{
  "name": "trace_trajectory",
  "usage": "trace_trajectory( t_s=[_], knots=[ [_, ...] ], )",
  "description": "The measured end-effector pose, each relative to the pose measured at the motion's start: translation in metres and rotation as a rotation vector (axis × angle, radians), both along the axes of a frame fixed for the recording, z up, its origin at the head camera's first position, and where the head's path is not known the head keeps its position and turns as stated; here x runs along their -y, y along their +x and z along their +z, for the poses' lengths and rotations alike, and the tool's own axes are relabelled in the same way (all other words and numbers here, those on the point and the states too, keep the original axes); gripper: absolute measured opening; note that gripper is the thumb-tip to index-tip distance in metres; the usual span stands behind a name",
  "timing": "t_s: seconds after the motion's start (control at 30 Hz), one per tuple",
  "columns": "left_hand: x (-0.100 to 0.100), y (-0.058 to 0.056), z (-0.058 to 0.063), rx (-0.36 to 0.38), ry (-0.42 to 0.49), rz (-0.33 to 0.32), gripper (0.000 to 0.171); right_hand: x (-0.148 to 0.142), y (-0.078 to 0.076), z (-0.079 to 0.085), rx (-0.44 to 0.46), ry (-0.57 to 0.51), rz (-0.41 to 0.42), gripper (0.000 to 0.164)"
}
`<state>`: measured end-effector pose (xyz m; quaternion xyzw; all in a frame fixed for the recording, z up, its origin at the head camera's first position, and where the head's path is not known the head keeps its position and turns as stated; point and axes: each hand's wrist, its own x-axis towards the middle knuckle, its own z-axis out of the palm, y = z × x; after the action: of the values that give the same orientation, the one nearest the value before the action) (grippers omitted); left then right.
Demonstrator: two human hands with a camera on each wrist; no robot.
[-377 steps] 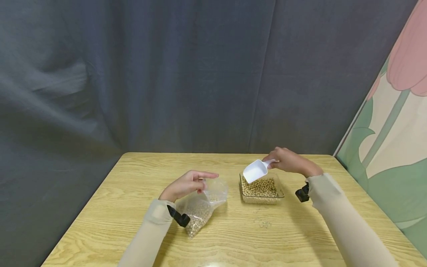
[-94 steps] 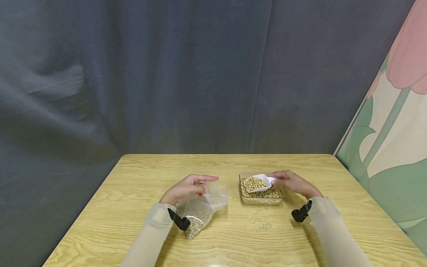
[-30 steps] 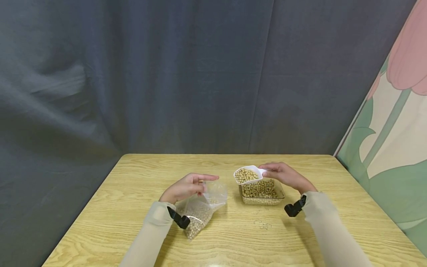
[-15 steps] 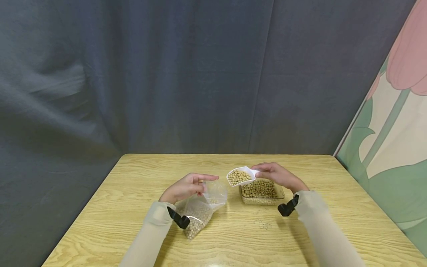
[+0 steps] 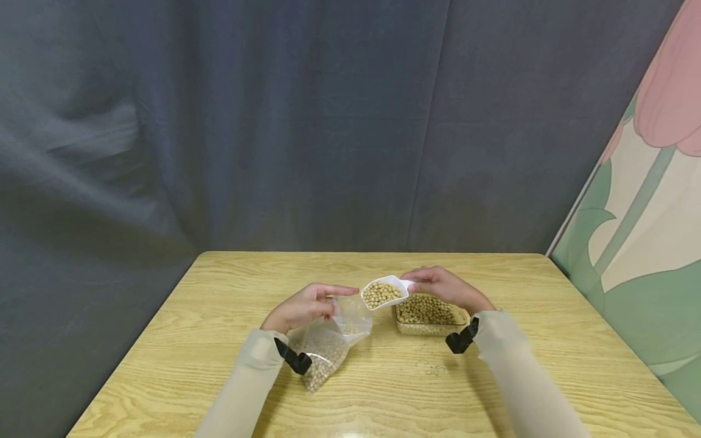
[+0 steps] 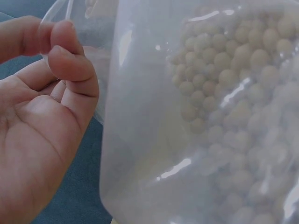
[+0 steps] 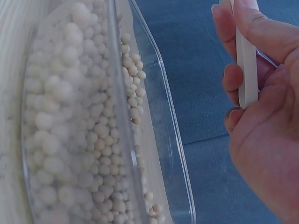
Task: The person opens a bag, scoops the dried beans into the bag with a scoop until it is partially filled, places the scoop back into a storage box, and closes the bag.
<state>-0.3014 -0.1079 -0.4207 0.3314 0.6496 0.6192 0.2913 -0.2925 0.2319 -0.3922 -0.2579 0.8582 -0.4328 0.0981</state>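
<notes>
My left hand [image 5: 301,309] pinches the rim of a clear plastic bag [image 5: 353,322] between thumb and fingers, its index finger stretched out to the right. Pale round beans [image 6: 247,60] fill the bag's lower part. My right hand [image 5: 446,287] grips the handle [image 7: 247,70] of a white scoop [image 5: 405,298], which is heaped with beans [image 5: 380,294]. The scoop's front lip is at the bag's mouth, close to the left index fingertip. Below the right hand a rectangular glass container [image 5: 429,330] of the same beans stands on the table.
The wood-grain table [image 5: 219,316] carries the bag on the left and the glass container on the right. A dark curtain [image 5: 306,152] hangs behind the far edge. To the right is a flower-painted wall panel [image 5: 646,231].
The right hand has carried the bean-filled scoop leftward from above the glass container to the bag's mouth. My left hand and the bag stay where they were.
</notes>
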Motion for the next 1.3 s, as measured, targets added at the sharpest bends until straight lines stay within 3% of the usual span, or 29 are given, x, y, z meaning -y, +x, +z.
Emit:
trace_trajectory(
  t_s=[0.6, 0.93, 1.3],
  knots=[
    [-0.002, -0.001, 0.002, -0.006, -0.001, -0.003, 0.051, 0.012, -0.004, 0.0, 0.021, 0.045, 0.047, 0.035],
    [-0.002, 0.001, 0.003, -0.01, 0.0, -0.008, 0.05, 0.016, -0.005, 0.005, -0.017, 0.088, 0.08, 0.034],
    [-0.003, 0.001, 0.003, -0.013, -0.027, 0.005, 0.049, 0.019, -0.004, 0.012, -0.053, 0.143, 0.062, 0.031]
  ],
)
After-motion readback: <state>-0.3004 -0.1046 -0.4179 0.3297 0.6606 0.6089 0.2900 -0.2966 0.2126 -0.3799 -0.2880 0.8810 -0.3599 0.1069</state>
